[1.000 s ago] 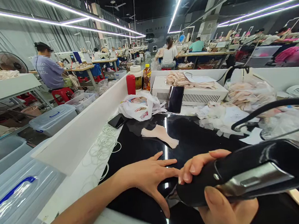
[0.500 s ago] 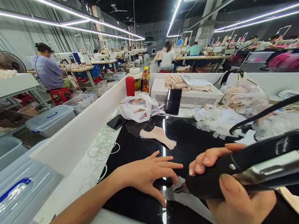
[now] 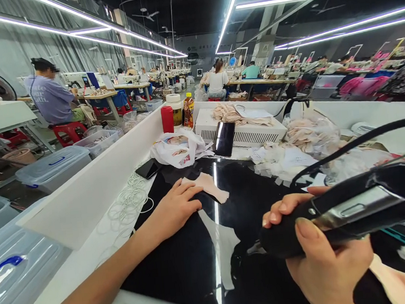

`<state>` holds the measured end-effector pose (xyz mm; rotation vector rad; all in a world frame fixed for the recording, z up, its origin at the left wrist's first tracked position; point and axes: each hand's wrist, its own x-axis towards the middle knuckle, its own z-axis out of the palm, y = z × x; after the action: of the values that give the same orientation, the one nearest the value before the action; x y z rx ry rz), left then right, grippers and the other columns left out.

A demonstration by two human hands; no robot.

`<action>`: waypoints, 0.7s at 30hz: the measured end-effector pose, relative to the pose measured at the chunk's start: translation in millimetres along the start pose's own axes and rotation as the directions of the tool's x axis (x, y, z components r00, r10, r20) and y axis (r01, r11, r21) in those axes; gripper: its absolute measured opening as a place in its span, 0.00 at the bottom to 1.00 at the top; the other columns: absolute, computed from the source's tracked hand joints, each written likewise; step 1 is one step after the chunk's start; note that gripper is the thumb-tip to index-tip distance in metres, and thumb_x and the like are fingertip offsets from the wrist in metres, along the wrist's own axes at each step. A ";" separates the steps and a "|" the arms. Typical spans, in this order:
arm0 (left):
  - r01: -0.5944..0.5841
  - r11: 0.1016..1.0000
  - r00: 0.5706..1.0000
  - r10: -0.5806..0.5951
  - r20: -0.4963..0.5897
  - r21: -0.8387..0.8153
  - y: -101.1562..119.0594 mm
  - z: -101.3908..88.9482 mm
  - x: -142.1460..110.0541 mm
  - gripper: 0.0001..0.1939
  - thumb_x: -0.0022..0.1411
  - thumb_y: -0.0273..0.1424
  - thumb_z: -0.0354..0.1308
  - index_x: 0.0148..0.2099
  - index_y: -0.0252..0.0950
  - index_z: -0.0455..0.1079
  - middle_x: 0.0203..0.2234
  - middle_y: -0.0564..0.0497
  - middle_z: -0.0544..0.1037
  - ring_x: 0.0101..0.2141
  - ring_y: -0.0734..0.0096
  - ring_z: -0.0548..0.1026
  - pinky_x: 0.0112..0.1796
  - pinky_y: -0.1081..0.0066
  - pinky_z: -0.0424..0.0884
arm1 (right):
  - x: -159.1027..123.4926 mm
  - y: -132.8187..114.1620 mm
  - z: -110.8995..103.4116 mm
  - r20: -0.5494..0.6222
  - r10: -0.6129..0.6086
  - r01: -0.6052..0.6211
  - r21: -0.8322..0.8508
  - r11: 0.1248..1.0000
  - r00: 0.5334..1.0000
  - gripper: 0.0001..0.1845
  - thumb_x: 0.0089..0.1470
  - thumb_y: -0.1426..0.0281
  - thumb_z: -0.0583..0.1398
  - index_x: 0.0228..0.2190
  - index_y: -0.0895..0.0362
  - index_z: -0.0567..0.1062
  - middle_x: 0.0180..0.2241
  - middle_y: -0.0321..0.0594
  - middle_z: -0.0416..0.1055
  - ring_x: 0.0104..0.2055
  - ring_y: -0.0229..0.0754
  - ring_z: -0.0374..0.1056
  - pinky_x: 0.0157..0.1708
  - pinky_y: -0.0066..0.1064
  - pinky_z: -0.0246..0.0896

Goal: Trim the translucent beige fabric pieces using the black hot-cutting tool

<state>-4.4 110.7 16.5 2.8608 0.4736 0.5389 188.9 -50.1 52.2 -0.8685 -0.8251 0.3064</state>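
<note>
Head view: left hand (image 3: 174,207), fingers spread flat, touches a beige fabric piece (image 3: 208,187) lying on the black bench (image 3: 184,263), at 11 o'clock from the right hand (image 3: 322,260), which grips a black corded tool (image 3: 347,209).

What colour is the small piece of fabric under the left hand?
The fabric piece is pale beige-pink, lying on the black work surface; the head view shows it best.

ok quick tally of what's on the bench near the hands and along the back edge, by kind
Phones: 2, one lying flat, one propped up
Bottles and jars: 3, red bottle, white-lidded jar, yellow-capped bottle
Beige fabric piece under the left hand: 1
Black corded tool in the right hand: 1
Total: 7
</note>
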 end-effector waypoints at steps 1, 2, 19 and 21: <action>0.033 0.999 0.998 -0.033 -0.046 -0.006 4.8 1.2 0.1 0.10 0.74 0.24 0.55 0.43 0.38 0.78 0.59 0.44 0.75 0.62 0.54 0.69 0.66 0.45 0.58 | -0.5 1.2 0.6 0.002 -0.003 0.003 0.000 1.000 1.000 0.21 0.52 0.68 0.72 0.46 0.51 0.73 0.30 0.33 0.73 0.28 0.42 0.71 0.26 0.38 0.74; 0.049 0.997 0.997 -0.052 -0.061 -0.052 10.9 2.7 0.1 0.08 0.74 0.25 0.56 0.45 0.38 0.78 0.56 0.44 0.77 0.60 0.56 0.71 0.64 0.50 0.64 | -1.0 2.3 1.4 0.002 -0.005 0.005 0.003 1.000 1.000 0.21 0.52 0.68 0.72 0.46 0.51 0.73 0.31 0.33 0.73 0.28 0.41 0.71 0.26 0.38 0.74; 0.074 0.943 0.959 0.021 0.282 -0.324 60.6 26.9 -10.5 0.47 0.52 0.52 0.75 0.68 0.37 0.68 0.65 0.35 0.67 0.64 0.40 0.65 0.62 0.46 0.67 | -10.3 20.8 5.6 0.053 0.013 -0.015 0.039 0.999 0.999 0.20 0.57 0.71 0.70 0.49 0.49 0.72 0.33 0.32 0.74 0.31 0.38 0.73 0.32 0.33 0.76; 0.068 0.945 0.958 0.027 0.284 -0.320 60.9 26.6 -10.3 0.47 0.52 0.53 0.75 0.68 0.37 0.68 0.65 0.35 0.67 0.64 0.40 0.65 0.62 0.47 0.66 | -9.7 20.1 5.1 0.046 0.015 -0.016 0.035 0.999 0.999 0.20 0.57 0.71 0.71 0.48 0.49 0.73 0.33 0.32 0.74 0.31 0.38 0.73 0.32 0.32 0.75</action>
<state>13.4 47.1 3.7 2.5506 0.3280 0.1722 180.4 -40.0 33.5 -0.8373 -0.8531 0.3546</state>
